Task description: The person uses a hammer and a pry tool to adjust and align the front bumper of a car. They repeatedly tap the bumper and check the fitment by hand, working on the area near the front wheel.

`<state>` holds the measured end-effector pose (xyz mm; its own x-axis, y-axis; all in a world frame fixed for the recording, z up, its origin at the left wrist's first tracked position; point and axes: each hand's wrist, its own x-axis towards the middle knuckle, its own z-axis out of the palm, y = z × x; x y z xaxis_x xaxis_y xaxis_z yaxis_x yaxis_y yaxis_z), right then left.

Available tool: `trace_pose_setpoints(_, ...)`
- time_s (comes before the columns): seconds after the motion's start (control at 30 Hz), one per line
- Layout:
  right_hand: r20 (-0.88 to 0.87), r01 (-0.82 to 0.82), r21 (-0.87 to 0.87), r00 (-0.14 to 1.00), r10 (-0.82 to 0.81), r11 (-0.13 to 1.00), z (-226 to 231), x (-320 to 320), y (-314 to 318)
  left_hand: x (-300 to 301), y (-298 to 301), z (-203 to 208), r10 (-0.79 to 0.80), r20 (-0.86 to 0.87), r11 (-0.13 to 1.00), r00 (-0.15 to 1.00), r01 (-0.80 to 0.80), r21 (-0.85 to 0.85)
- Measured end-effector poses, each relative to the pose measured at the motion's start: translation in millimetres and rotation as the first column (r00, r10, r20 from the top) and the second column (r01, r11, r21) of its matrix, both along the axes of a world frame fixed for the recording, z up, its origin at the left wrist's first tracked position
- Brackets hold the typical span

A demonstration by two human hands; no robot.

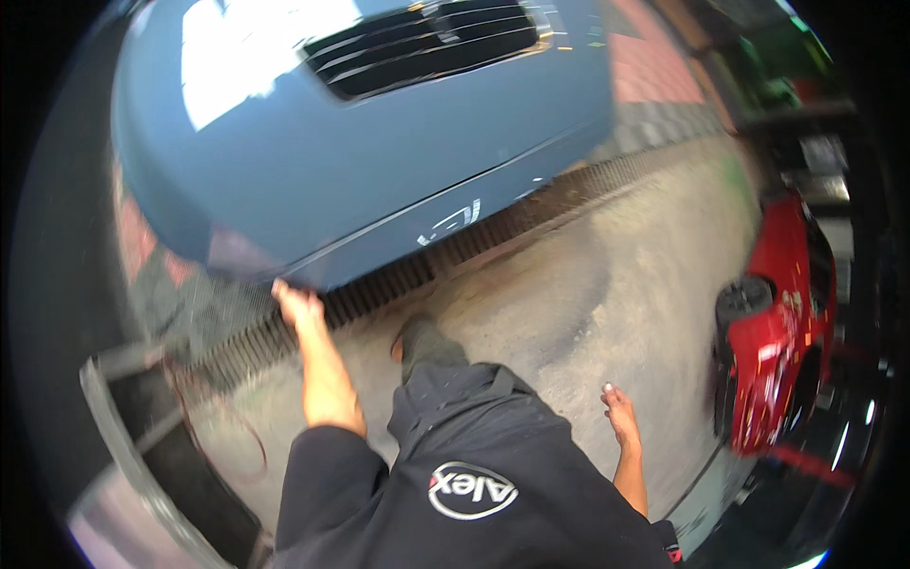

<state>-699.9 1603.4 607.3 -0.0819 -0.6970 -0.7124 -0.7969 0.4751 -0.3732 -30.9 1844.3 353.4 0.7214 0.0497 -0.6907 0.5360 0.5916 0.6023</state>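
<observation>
A blue-grey car (455, 142) fills the upper part of the view, its glossy body reflecting bright light and a dark window-like patch near the top. At the car's near left lower corner is my left hand (301, 305), arm stretched forward. The thumb shows, but the other fingers are blurred and partly lost against the car's edge, so I cannot tell whether they grip it or only touch it. Off to my right side hangs my right hand (618, 410), open above the concrete floor, with fingers loosely apart and nothing in them.
A ribbed drain grating (417, 277) runs along the floor beside the car. On the right stands a red car (773, 346). A grey metal frame (109, 398) is at the lower left, with a thin reddish cable or hose (194, 431) near it. Red and grey paving (654, 71) lies beyond.
</observation>
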Motion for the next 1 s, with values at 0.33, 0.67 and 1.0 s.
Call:
trace_pose_setpoints(0.33, 0.004, 0.514, 0.365, 0.833, -0.553, 0.777, -123, -78, 174, -154, -4, -104, -0.722, -0.485, 0.405, 0.493, 0.870, 0.281)
trace_pose_setpoints(0.67, 0.016, 0.723, 0.560, 0.479, -0.877, 0.405, -210, -70, 158, -202, -321, -43, -0.876, -0.451, -0.420, -0.169, 0.727, 0.543)
trace_pose_setpoints(1.0, 0.116, 0.662, 0.137, 0.728, -0.675, 0.737, -114, -231, -267, -325, -693, 78, -0.952, -0.126, -0.296, -0.279, 0.737, 0.608)
